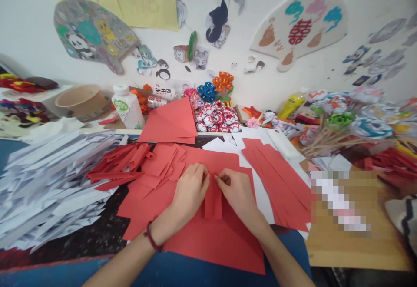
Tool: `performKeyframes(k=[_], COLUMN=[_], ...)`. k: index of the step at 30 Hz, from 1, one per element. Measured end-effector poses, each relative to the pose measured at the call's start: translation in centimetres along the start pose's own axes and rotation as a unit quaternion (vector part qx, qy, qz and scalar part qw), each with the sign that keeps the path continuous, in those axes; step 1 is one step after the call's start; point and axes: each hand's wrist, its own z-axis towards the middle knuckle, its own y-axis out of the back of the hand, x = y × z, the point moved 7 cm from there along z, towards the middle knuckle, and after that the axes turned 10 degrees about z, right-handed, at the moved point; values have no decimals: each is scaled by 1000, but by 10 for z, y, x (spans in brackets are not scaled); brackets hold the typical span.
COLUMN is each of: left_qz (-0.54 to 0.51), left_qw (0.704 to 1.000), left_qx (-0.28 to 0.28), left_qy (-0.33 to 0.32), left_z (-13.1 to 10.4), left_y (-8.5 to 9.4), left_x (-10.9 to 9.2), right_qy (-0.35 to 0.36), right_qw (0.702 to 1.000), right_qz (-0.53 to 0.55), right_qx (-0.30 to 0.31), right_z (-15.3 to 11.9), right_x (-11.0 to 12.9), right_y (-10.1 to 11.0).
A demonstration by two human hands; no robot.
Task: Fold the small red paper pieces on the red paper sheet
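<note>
A narrow strip of red paper [213,202] is pinched near its top between my two hands, its lower end hanging toward me over larger red sheets [195,239]. My left hand [192,189] is closed on its left edge, thumb and forefinger together. On the other edge, my right hand [237,191] pinches in the same way. Small cut red pieces [163,163] lie in a loose pile just beyond my left hand. Folded red strips [124,163] are heaped further left. Long red strips [276,178] lie to the right of my right hand.
A big heap of folded white paper strips [55,183] covers the left side. Behind the work stand a white bottle [128,107], a red sheet [172,122] and red-and-white paper flowers [218,117]. More paper flowers [371,122] on sticks crowd the right, above a wooden board [358,252].
</note>
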Motion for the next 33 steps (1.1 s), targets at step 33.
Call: performKeyframes(k=[33], left_qz=[16], left_qw=[997], left_qx=[-35], left_qy=[-71], left_z=[-18], left_y=[2], left_x=[0], right_qy=[179], right_qw=[982], right_qz=[-55], right_qx=[-22], right_z=[-24], right_x=[8], right_y=[-1])
